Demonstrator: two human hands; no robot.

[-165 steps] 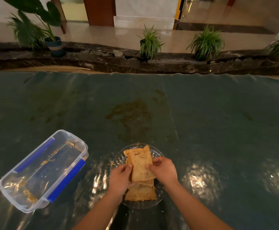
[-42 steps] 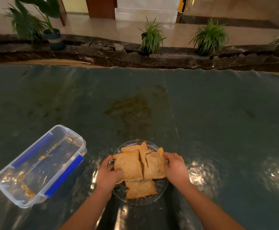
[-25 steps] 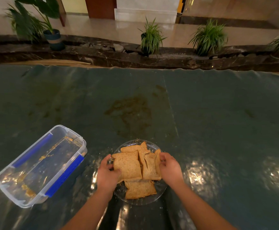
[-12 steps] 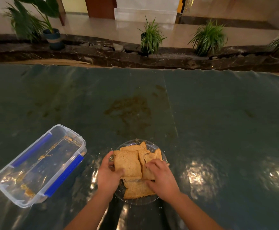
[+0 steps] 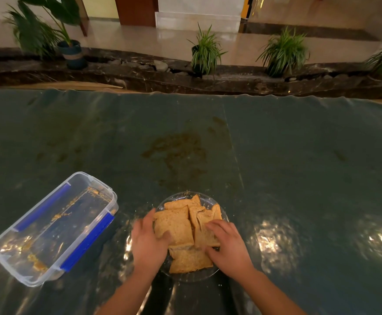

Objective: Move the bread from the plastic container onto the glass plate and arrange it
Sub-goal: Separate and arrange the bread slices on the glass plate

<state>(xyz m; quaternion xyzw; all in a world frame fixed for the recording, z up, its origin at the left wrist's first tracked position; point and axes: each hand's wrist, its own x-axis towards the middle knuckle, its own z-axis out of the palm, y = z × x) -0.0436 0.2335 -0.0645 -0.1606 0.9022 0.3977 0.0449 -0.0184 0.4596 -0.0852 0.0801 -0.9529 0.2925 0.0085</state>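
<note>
All the bread (image 5: 178, 226) is on the glass plate (image 5: 222, 212), square slices lying flat and overlapping, with one slice (image 5: 189, 260) at the plate's near edge. No label or writing reads anywhere on show. The left hand (image 5: 148, 241) sits at the plate's left side, thumb on top of the big left slice, fingers (image 5: 145, 220) spread and loose rather than clenched. The right hand (image 5: 227, 243) presses flat on the right slices, fingers (image 5: 215, 225) splayed, gripping nothing. Left of the plate on the dark bench (image 5: 299, 178), the plastic container (image 5: 56, 226) lies diagonally, long axis running from near-left to far-right, holding only crumbs.
</note>
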